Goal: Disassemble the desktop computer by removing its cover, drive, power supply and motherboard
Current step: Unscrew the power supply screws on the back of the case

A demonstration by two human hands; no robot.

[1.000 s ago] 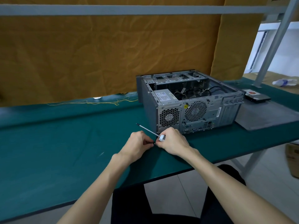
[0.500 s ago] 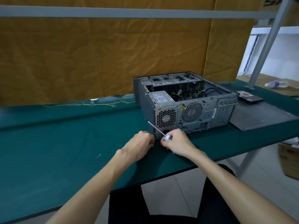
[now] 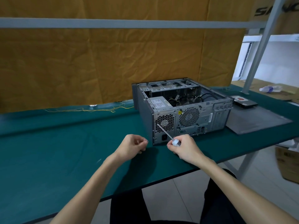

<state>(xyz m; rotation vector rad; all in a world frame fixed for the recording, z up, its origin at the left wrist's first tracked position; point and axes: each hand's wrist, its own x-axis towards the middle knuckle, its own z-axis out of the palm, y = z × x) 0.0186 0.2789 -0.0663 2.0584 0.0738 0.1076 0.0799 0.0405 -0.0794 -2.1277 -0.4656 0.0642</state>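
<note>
Cover (image 3: pixel 257 122) off and drive (image 3: pixel 244 102) out, both lying right of the computer (image 3: pixel 181 110) beyond the right hand (image 3: pixel 183 147); power supply (image 3: pixel 159 102) and motherboard remain inside. Right hand grips a screwdriver (image 3: pixel 166 133) tipped at the supply's rear; left hand (image 3: pixel 132 144) loosely curled, contents unclear. Green bench (image 3: pixel 56 151), ochre cloth (image 3: pixel 97 62) behind.

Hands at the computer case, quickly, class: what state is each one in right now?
Left hand: fingers curled; whether it pinches something small cannot be told.
Right hand: grips the screwdriver, whose tip points at the case's rear panel.
</note>
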